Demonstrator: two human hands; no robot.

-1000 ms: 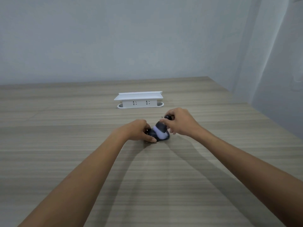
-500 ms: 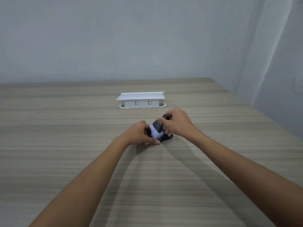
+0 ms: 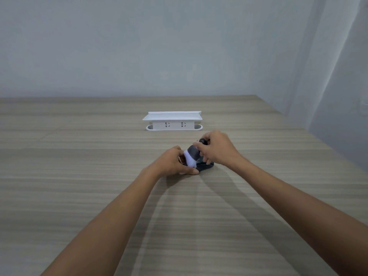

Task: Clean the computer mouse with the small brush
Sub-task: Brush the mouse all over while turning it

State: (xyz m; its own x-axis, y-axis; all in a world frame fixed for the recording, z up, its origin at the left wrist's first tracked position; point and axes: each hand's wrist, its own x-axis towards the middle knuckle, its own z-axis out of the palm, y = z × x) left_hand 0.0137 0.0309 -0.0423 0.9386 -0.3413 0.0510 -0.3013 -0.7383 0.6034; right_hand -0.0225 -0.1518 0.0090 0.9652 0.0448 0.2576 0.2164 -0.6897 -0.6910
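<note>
The dark, low, rounded mouse [image 3: 205, 166] lies on the wood-grain table [image 3: 79, 176], mid-table, between the two hands. The left hand [image 3: 173, 163] curls around its left end, thumb flat along the tabletop. The right hand [image 3: 216, 150] pinches the brush's [image 3: 192, 157] dark stubby handle; its soft bristles, grey tipped with white, press down on the mouse. Behind stands a white, boxy plastic power strip [image 3: 172, 121] with a flat shelf top.

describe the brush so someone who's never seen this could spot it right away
On the wooden table, in front of the white socket box, two hands meet over a dark computer mouse. The brush is in the right hand: grey bristles tipped white.
</note>
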